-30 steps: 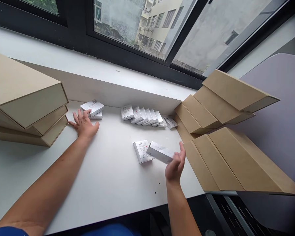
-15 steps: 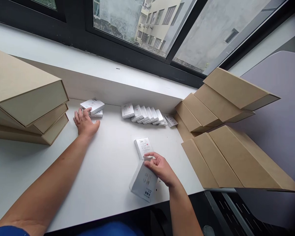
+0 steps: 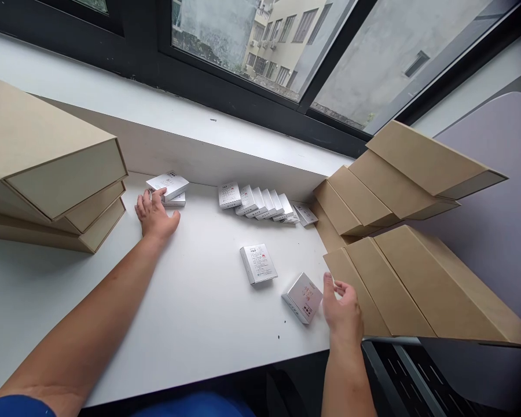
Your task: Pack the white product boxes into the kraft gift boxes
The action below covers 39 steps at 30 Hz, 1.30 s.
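Observation:
At the back left, two small silver-white printed boxes (image 3: pixel 168 185) lie stacked. My left hand (image 3: pixel 156 217) rests beside them, fingers spread, with fingertips at the upper box's near edge. Toward the right of the white table, a silver box (image 3: pixel 304 297) lies tilted from my view, its printed face up. My right hand (image 3: pixel 342 304) is just to its right, thumb raised and fingers loosely bent, gripping nothing that I can see. Another printed silver box (image 3: pixel 259 263) lies face up a little farther back and to the left.
Along the back wall, a row of overlapping silver boxes (image 3: pixel 264 204) leans toward the right. Large brown cardboard boxes (image 3: pixel 386 278) stand stacked at the right. More brown boxes (image 3: pixel 65 174) are piled at the left. The table's front edge (image 3: pixel 226 373) runs close to my body.
My right hand has moved right, and the silver box it held now lies on the table farther right. My left hand has stayed by the stacked boxes. The view has shifted slightly.

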Motion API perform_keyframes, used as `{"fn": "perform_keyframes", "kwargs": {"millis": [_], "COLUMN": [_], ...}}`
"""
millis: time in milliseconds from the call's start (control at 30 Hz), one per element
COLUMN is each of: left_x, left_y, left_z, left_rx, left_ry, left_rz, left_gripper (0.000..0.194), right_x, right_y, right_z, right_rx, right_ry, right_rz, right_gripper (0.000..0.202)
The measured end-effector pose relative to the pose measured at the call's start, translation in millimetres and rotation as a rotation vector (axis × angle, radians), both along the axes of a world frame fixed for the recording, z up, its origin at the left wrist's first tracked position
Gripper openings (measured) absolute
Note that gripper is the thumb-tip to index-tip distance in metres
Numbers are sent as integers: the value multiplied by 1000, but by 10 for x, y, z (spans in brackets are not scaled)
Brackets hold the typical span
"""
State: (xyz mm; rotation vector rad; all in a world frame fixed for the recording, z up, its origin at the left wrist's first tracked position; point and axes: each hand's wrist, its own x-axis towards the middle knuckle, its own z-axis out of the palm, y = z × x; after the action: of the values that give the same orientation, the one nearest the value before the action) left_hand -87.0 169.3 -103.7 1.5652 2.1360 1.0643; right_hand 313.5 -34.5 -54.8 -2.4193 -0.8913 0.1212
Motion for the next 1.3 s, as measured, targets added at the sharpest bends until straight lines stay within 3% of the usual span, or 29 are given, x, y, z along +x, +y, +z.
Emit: {"fn": "perform_keyframes", "kwargs": {"millis": [67, 133, 200, 300, 400, 467, 533, 633, 700, 800, 933, 1100, 1300], "left_x": [-8, -14, -20, -27, -34, -36, -36, -35, -35, -40, -53, -55, -24], "left_y": [8, 16, 20, 20, 15, 13, 13, 13, 17, 33, 63, 90, 84], "left_z": [-18, -35, -46, -52, -52, -52, -56, -66, -70, -70, -77, -76, -25], "left_rx": [4, 8, 14, 36, 63, 69, 61, 63, 79, 76, 101, 192, 145], "left_ry": [5, 8, 10, -4, -27, -34, -36, -48, -67, -85, -49, 16, 8], "left_rz": [-6, -4, 3, 20, 25, 23, 19, 13, 12, 12, -7, -12, 15], "left_gripper": [76, 77, 77, 72, 67, 68, 70, 72, 72, 72, 73, 71, 73], "right_x": [-306, -683, -1021, -1321, -1350, -1246, -1057, -649, -342, 75, 423, 593, 669], "right_y": [96, 239, 384, 518, 520, 469, 389, 220, 82, -102, -163, 1, 98], "right_z": [36, 19, -35, -88, -7, 122, 277, 463, 512, 465, 288, 139, 197], "right_rx": [24, 4, -147, -358, -343, -271, -159, 25, 99, 84, 47, 136, 120], "right_ry": [-92, -175, -175, -73, -18, 113, 390, 857, 1004, 993, 723, 566, 588], "right_rz": [96, 352, 562, 671, 704, 683, 646, 600, 565, 540, 557, 596, 596], "right_gripper": [84, 95, 111, 116, 95, 87, 77, 65, 60, 54, 52, 42, 34]}}
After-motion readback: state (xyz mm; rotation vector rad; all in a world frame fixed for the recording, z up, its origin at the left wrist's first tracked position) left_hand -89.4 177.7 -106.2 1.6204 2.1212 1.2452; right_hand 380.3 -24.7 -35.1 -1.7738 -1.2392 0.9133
